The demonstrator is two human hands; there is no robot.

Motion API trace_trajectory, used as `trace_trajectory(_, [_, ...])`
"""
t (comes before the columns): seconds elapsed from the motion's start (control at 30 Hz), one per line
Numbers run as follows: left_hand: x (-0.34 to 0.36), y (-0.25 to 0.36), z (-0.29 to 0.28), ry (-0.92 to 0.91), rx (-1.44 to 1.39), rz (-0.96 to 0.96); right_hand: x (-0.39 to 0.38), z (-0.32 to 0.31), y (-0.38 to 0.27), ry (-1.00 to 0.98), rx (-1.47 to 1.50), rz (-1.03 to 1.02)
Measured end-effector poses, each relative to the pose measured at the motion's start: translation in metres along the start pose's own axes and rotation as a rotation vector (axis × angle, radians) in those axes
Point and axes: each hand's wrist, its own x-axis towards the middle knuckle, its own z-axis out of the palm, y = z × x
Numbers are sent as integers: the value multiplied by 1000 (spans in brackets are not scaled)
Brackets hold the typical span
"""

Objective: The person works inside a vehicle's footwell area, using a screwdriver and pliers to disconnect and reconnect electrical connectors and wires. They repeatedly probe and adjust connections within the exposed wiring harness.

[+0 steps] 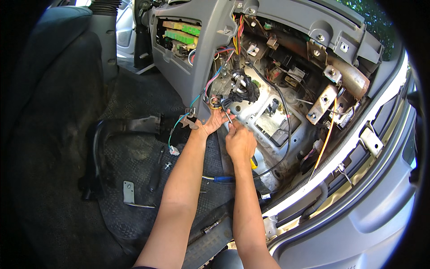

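My left hand reaches up to the bared metal panel, its fingers closed around a black wire connector. Coloured wires run from there up behind the grey dashboard. My right hand is closed on a screwdriver; its yellow handle sticks out below the palm. The thin metal shaft points up at the connector, close to my left fingertips. Whether the tip touches it I cannot tell. A metal bracket lies beside my left wrist, with a green wire passing it down to a white plug.
A blue-handled tool lies between my forearms. On the rubber floor mat are a curved black trim piece, a metal plate and a socket extension. The fuse box sits upper left; the door sill borders the right.
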Motion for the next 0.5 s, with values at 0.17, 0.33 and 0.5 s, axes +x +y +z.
trace_trajectory(0.17, [-2,-5,2,76,21,89,-3,3,-3,-1,54,8])
trace_trajectory(0.33, [-4,-5,10,50,6,105,-1,10,1,-7,128,28])
trace_trajectory(0.5, [-6,-3,19,169,98,106,1,14,5,-17,166,0])
